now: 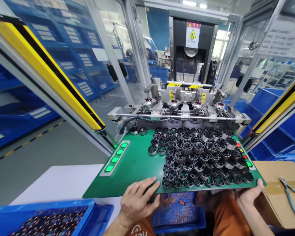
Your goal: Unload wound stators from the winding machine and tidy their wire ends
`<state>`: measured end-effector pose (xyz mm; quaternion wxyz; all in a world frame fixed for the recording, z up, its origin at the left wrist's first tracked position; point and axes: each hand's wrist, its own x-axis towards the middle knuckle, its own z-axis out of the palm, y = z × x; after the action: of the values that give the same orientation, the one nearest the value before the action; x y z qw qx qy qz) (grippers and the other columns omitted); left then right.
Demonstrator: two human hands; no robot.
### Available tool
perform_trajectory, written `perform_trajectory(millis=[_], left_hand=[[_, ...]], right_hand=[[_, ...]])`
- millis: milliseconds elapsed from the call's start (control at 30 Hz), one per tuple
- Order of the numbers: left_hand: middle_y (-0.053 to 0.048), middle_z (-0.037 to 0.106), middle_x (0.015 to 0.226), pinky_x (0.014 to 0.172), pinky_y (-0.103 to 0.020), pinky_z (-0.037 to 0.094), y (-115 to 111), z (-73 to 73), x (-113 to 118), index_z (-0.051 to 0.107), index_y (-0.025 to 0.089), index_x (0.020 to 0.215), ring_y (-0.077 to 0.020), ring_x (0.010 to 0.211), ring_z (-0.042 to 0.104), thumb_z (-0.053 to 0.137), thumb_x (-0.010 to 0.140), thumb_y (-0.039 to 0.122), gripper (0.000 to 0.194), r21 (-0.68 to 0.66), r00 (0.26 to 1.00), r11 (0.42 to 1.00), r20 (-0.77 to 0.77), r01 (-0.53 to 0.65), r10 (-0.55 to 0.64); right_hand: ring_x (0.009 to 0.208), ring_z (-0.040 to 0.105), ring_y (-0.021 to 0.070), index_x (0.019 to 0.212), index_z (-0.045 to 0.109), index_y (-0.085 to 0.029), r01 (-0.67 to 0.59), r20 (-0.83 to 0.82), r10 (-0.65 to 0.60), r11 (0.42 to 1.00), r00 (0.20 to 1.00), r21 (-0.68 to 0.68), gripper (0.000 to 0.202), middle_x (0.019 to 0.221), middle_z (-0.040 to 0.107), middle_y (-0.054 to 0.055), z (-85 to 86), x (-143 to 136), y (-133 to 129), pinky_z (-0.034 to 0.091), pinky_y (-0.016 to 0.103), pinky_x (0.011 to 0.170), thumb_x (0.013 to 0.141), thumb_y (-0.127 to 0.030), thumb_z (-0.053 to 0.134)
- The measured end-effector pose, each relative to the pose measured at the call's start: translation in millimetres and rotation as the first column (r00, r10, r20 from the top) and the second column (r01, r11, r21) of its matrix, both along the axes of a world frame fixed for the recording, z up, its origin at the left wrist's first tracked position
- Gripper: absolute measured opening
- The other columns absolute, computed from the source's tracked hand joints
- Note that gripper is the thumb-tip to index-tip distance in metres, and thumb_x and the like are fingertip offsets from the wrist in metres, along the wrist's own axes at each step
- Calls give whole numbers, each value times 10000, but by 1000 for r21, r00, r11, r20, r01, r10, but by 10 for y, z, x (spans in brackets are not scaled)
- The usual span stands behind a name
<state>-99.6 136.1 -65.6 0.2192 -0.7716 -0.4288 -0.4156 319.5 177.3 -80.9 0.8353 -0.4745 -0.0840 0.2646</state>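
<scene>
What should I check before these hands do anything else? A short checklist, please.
1. Left hand empty: cannot tell; its underside is hidden.
2. Right hand clear of the metal rings: ok, at the near right corner of the green worktop.
3. Pliers away from both hands: ok, on the cardboard box.
4. Four left-side buttons lit: ok, all green.
5. Rings steady: cannot tell from one picture.

Black-toothed metal rings (199, 151) lie flat, crowded and stacked, on a green worktop (135, 164).
</scene>
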Motion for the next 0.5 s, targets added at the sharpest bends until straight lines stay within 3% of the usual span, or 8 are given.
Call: perform_trajectory(millis=[133, 500], left_hand=[[-23, 789, 1089, 874, -360, 490, 3, -11, 1, 736, 275, 1125, -198, 949, 711, 664, 925, 278, 213, -8, 1000, 1000, 0, 1, -1], [-25, 791, 1070, 860, -360, 486, -2, 15, 9, 737, 263, 1104, -196, 931, 704, 642, 951, 287, 182, 5, 1000, 1000, -3, 2, -2]], right_hand=[[1188, 666, 272, 1160, 731, -193, -2, -15, 2, 1000, 1000, 4, 596, 1212, 740, 50, -6, 11, 8, 533, 474, 1122, 829, -640, 513], [1195, 656, 296, 1215, 708, -215, 7, -5, -7, 1000, 1000, -9, 618, 1273, 721, 47, -16, 21, 14, 572, 535, 1043, 829, -649, 495]])
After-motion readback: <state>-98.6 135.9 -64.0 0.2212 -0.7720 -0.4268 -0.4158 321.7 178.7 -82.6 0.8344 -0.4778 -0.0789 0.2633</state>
